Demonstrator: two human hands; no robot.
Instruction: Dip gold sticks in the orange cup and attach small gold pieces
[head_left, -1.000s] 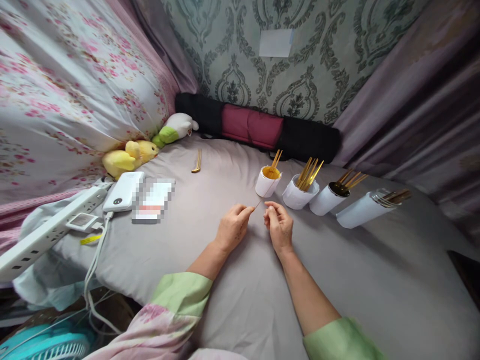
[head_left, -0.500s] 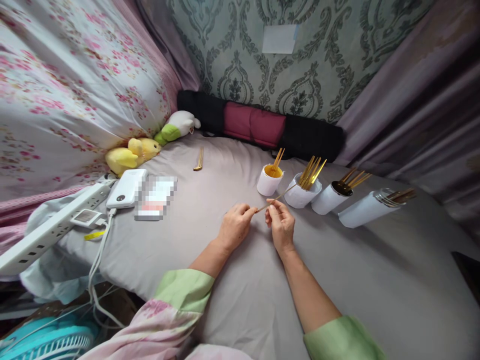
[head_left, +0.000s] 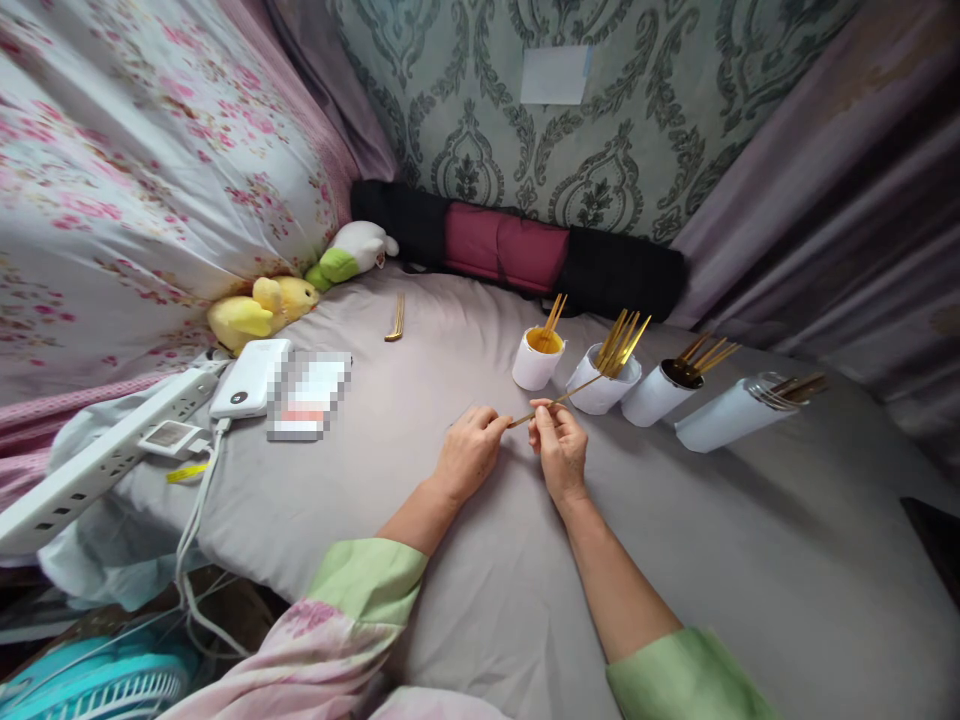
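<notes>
1. my left hand is closed in a pinch on the near end of one thin stick; my right hand pinches it further along.
2. two pinches, i think, keep so slender a thing steady. it is straight and brownish-gold, slanting away to the right of my grip.
3. under my grip, the grey cloth is soft and wrinkled.
4. just beyond my grip stands a white-wrapped cup, yellow inside; rightward follow a second cup, a dark-mouthed cup and a clear-rimmed jar. all are round and hold sticks, probably to keep them together.
5. beyond my grip, leftward, gold bent rods lie flat, side by side.
6. farthest, a long black-and-red bag of cloth lies along the patterned wall.
</notes>
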